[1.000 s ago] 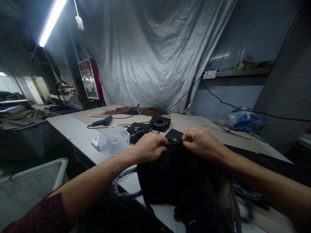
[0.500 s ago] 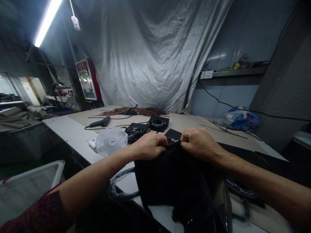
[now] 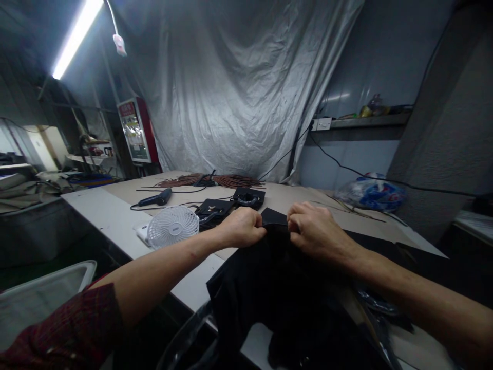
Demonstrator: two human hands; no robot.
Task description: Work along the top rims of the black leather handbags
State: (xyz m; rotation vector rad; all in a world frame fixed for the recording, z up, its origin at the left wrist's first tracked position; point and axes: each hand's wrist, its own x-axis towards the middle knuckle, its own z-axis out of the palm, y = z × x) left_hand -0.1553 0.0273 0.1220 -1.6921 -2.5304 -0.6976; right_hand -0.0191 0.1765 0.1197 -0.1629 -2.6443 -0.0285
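Observation:
A black bag [image 3: 265, 288] hangs in front of me, its upper edge stretched between my two hands. My left hand [image 3: 243, 228] pinches that edge on the left, thumb against fingers. A short way across, my right hand [image 3: 314, 227] grips the same edge with curled fingers. Low on the left side shows a plastic-wrapped handle [image 3: 188, 336]. The dark folds hide most of the bag's lower part. Just beyond my hands lies a flat black piece [image 3: 272, 217] on the table.
Left of the bag stands a white fan [image 3: 173, 227] on the table [image 3: 115, 218]. Behind it are black pieces with gold fittings [image 3: 214, 207], a dark corded hand tool [image 3: 156, 198] and brown cords [image 3: 231, 180]. A white bin [image 3: 50, 288] stands lower left; a blue-and-clear plastic bundle [image 3: 375, 192] lies right.
The bag's left side has swung out and its handle has come lower and nearer. The metallic bit between my hands no longer shows. Both hands keep their grip; the view has shifted slightly.

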